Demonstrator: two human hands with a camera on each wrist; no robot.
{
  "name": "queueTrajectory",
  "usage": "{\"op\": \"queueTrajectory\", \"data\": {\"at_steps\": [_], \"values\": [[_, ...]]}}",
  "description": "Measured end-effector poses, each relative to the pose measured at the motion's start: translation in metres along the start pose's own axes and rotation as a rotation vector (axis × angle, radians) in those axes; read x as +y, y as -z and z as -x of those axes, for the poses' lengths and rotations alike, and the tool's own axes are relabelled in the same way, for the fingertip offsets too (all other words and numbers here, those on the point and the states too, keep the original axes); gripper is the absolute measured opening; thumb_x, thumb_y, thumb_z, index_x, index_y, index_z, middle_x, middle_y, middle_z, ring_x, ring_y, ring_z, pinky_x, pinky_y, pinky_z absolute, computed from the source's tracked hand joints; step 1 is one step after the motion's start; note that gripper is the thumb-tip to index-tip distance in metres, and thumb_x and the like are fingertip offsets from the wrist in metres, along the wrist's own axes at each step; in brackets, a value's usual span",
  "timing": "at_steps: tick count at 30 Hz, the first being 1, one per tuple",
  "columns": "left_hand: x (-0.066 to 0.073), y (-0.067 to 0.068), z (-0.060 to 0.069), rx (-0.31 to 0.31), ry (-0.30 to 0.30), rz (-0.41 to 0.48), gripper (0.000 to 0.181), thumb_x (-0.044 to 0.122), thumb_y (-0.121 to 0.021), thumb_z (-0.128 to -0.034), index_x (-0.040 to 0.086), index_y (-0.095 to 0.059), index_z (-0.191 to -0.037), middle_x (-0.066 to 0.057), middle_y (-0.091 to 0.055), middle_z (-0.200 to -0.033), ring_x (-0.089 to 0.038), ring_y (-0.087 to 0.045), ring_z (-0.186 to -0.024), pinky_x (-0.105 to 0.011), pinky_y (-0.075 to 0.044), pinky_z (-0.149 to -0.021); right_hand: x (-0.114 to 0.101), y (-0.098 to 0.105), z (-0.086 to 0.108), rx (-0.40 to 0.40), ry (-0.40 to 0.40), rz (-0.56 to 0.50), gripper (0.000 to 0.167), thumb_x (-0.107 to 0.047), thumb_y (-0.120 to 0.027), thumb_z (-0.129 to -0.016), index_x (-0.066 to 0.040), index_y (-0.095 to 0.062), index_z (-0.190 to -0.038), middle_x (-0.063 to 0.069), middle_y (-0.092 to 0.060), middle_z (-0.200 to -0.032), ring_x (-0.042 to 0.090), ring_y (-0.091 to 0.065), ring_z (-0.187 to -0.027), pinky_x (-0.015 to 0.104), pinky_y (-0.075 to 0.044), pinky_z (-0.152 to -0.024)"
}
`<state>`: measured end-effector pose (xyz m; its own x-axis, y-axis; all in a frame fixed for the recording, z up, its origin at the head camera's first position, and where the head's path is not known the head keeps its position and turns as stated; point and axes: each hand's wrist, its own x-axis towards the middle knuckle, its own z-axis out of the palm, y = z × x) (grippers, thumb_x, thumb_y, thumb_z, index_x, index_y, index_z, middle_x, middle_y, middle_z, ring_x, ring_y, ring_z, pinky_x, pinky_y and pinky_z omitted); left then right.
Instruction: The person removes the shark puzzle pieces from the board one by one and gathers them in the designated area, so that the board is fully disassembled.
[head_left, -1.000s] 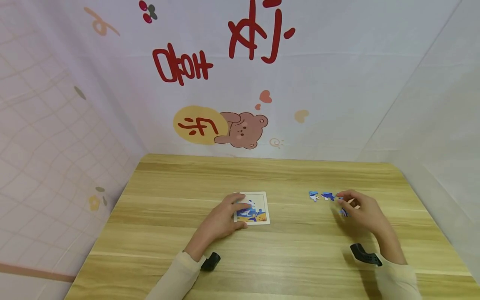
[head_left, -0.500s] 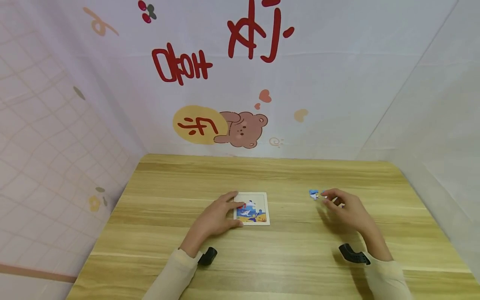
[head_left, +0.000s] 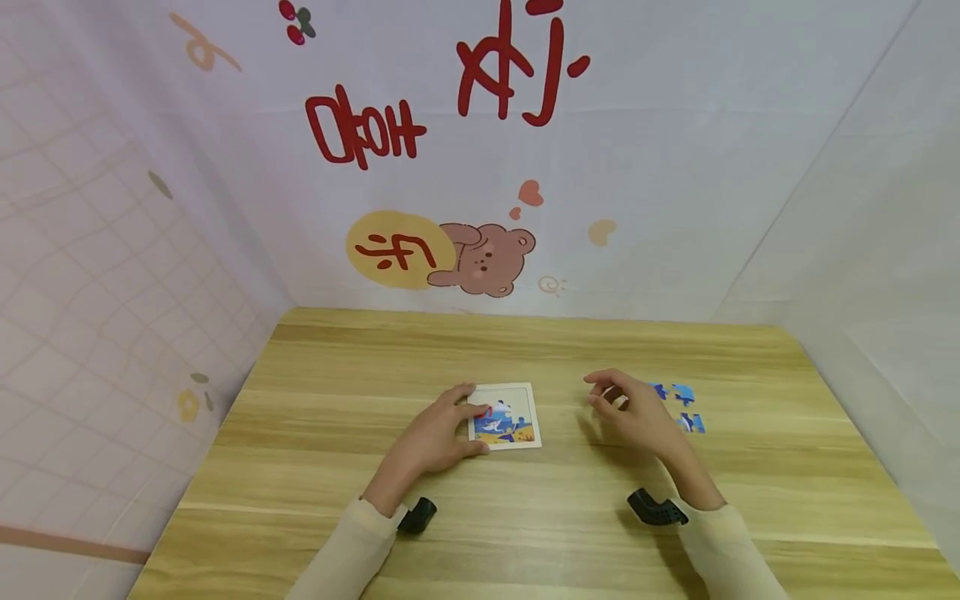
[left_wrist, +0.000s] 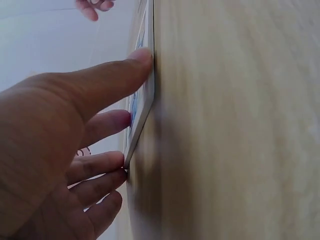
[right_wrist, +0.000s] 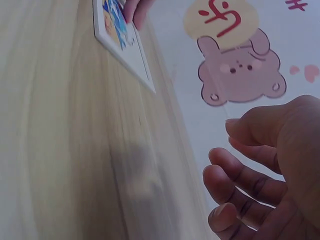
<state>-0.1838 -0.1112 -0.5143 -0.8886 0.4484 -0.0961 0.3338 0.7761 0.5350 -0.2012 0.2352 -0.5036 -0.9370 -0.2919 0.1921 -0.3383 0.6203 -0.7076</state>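
My left hand (head_left: 429, 435) rests at the left side of a square puzzle board (head_left: 534, 417) with a pale frame. Its thumb touches the near left corner and the other fingers reach the far left corner, fairly straight. The index finger lies on the picture of blue sea and sand, near a red spot. The upper and right parts of the board's inside are bare. My right hand (head_left: 637, 417) hovers over the table right of the board, fingers loosely curved. In the right wrist view, nothing shows between its thumb (right_wrist: 250, 127) and fingers.
Loose blue puzzle pieces lie right of and behind the right hand, among them an upper piece (head_left: 683, 393) and a lower piece (head_left: 692, 422). The wooden table (head_left: 525, 525) meets a printed cloth wall (head_left: 660, 275) at the back.
My right hand has moved left, away from the right-hand pieces, which now show again; the leftmost piece is no longer visible. My left hand has shifted slightly left, uncovering more of the picture.
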Motion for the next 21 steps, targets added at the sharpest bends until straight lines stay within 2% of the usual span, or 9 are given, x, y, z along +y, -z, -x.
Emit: {"op": "queueTrajectory", "data": {"at_steps": [6, 13, 21], "values": [[0.001, 0.0, 0.0, 0.006, 0.005, 0.014, 0.065, 0.042, -0.082, -0.0874, 0.018, -0.062, -0.144, -0.009, -0.032, -0.167, -0.033, -0.033, -0.154, -0.051, -0.036, -0.122, -0.014, -0.018, -0.013, -0.054, 0.008, -0.022, 0.029, -0.004, -0.068, -0.096, -0.006, -0.068, -0.125, 0.002, -0.07, -0.097, 0.016, -0.068, -0.087, 0.026, -0.056, -0.068], [0.0, -0.001, 0.0, 0.01, -0.012, 0.028, 0.063, 0.041, -0.081, -0.0876, 0.017, -0.062, -0.143, -0.011, -0.033, -0.166, -0.034, -0.034, -0.153, -0.051, -0.038, -0.121, -0.024, -0.043, -0.025, -0.108, 0.015, -0.047, 0.027, -0.008, -0.071, -0.095, -0.004, -0.069, -0.122, 0.001, -0.069, -0.094, 0.011, -0.065, -0.081, 0.023, -0.053, -0.065], [-0.001, 0.0, -0.001, 0.017, -0.021, 0.031, 0.063, 0.041, -0.082, -0.0871, 0.017, -0.063, -0.142, -0.011, -0.034, -0.165, -0.034, -0.035, -0.152, -0.052, -0.039, -0.12, -0.043, -0.068, -0.037, -0.168, -0.005, -0.066, 0.026, -0.01, -0.072, -0.095, -0.004, -0.068, -0.12, 0.002, -0.069, -0.092, 0.012, -0.064, -0.08, 0.023, -0.053, -0.071]]}}
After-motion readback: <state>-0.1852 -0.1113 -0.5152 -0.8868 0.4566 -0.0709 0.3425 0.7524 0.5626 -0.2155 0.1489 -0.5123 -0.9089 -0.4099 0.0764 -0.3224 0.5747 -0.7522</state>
